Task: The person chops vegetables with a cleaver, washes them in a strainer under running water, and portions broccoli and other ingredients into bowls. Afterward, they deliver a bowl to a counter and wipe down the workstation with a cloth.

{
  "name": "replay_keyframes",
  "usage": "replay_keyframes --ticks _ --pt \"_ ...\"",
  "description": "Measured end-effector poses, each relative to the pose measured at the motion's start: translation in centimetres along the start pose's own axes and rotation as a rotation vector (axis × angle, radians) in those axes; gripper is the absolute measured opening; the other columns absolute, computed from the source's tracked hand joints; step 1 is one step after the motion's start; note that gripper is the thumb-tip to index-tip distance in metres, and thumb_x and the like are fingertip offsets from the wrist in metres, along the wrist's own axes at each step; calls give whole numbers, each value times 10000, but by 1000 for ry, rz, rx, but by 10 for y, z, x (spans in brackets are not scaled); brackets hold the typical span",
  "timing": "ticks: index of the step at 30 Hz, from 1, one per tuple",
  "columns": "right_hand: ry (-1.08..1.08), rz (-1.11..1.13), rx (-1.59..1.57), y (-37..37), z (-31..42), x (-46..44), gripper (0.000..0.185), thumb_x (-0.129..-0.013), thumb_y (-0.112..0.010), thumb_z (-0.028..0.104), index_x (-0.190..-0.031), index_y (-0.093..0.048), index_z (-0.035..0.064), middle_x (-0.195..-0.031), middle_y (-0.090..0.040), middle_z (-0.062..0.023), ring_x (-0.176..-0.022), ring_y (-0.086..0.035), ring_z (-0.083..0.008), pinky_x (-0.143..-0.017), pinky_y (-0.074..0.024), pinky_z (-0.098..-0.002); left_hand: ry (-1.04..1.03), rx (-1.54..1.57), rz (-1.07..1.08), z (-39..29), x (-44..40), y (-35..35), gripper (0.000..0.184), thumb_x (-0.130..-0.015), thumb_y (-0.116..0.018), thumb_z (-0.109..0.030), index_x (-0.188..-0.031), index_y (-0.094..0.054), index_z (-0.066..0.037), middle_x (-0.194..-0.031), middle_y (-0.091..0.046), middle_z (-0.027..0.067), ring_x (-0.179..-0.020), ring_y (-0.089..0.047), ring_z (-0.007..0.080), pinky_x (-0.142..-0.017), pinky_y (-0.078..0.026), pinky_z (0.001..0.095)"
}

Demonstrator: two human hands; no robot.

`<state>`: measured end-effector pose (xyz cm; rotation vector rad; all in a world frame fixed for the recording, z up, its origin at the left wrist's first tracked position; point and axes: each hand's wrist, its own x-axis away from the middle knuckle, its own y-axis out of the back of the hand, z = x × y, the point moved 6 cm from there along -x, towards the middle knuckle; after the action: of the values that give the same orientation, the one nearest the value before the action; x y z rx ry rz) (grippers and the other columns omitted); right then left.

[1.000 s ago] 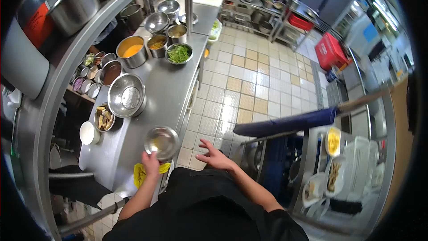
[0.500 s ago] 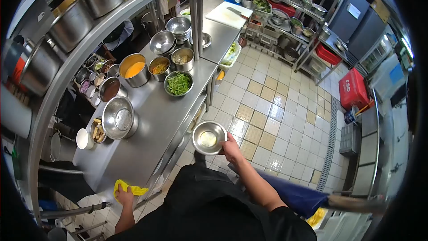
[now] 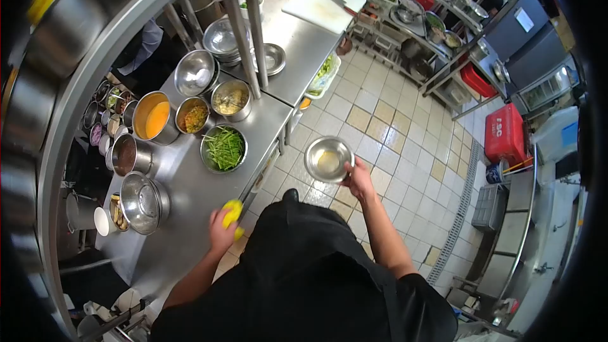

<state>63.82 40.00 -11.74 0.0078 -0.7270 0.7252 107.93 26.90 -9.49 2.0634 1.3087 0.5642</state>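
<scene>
A small steel bowl (image 3: 329, 159) with a little pale yellowish residue inside is held at its right rim by my right hand (image 3: 359, 180), over the tiled floor. My left hand (image 3: 221, 230) is closed on a bunched yellow cloth (image 3: 232, 213) at the right edge of the steel counter (image 3: 190, 215). Beyond the left hand stands a bowl of green cut vegetables (image 3: 224, 147). Farther left on the counter are nested empty steel bowls (image 3: 144, 202) and a white tub (image 3: 104, 221).
Pots with orange liquid (image 3: 154, 118) and chopped food (image 3: 192, 116) line the counter. A knife lies on a white cutting board (image 3: 323, 6) farther ahead. An overhead shelf rail curves along the left. A red box (image 3: 505, 134) and sinks (image 3: 513, 234) are at the right.
The bowl passed from my left hand to my right and moved out over the floor. My left hand took hold of the yellow cloth and lifted it along the counter edge. The view turned and advanced.
</scene>
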Motion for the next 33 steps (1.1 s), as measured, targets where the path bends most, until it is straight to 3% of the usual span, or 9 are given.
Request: replay_keyframes --ticks 5,10,14,18,21,25,26,29,33 --pt "-9 66 36 -16 58 -63 571 -979 -465 95 -1481 -198 48 -1119 -602 -193 -743 -686 -273 -544 -606 -381 -379 256 -14 -183 -160 -75 422 -745 -658 -49 -1164 -616 -66 -1163 -534 163 -1065 -553 359 -946 -450 387" --pt "119 221 139 -69 112 -123 568 -940 -482 34 -1456 -244 22 -1050 -644 -169 -702 -691 -251 -449 -584 -342 -529 -232 164 -273 -265 -159 499 -780 -661 -96 -1268 -559 -115 -1224 -502 181 -1142 -496 379 -927 -473 437" --pt "120 394 295 -105 150 -171 492 -935 -465 11 -1408 -337 46 -1016 -645 -161 -669 -682 -234 -458 -593 -346 -194 -249 15 -264 -321 -203 495 -790 -629 -49 -1275 -541 -84 -1181 -513 172 -1119 -497 393 -939 -448 444" --pt "50 596 394 -123 182 -221 429 -939 -455 12 -1363 -418 66 -1004 -638 -143 -690 -678 -223 -460 -594 -343 -203 57 -211 -283 -348 -210 470 -759 -630 -58 -1224 -577 -96 -1140 -542 157 -1103 -522 371 -925 -452 437" --pt "16 711 464 -131 210 -236 378 -948 -451 24 -1322 -469 68 -1008 -633 -125 -738 -675 -205 -476 -604 -343 -85 38 29 -293 -355 -219 419 -740 -639 -95 -1159 -621 -104 -1111 -565 130 -1102 -533 361 -900 -473 438" --pt "-49 788 523 -128 208 -249 384 -954 -464 34 -1336 -460 68 -1026 -627 -110 -748 -671 -192 -495 -615 -348 11 -438 90 -307 -343 -204 377 -736 -652 -132 -1112 -644 -112 -1091 -565 123 -1083 -540 355 -878 -488 454" --pt "-69 786 530 -133 209 -245 390 -955 -466 36 -1343 -455 69 -1028 -626 -108 -746 -669 -190 -496 -616 -347 101 -538 -64 -305 -343 -197 388 -745 -661 -113 -1132 -622 -110 -1126 -548 132 -1085 -540 354 -870 -487 466" --pt "-50 907 542 -155 215 -237 425 -956 -477 46 -1377 -420 63 -1034 -623 -107 -714 -657 -172 -485 -604 -321 114 -301 -522 -309 -344 -179 392 -758 -661 -88 -1144 -596 -87 -1116 -538 166 -1052 -545 372 -893 -469 475" --pt "47 1024 637 -179 229 -230 435 -962 -475 50 -1393 -419 59 -1036 -622 -105 -686 -646 -155 -455 -573 -284 174 214 -593 -298 -348 -193 427 -776 -637 -88 -1196 -559 -69 -1132 -585 188 -1079 -567 380 -933 -462 438"
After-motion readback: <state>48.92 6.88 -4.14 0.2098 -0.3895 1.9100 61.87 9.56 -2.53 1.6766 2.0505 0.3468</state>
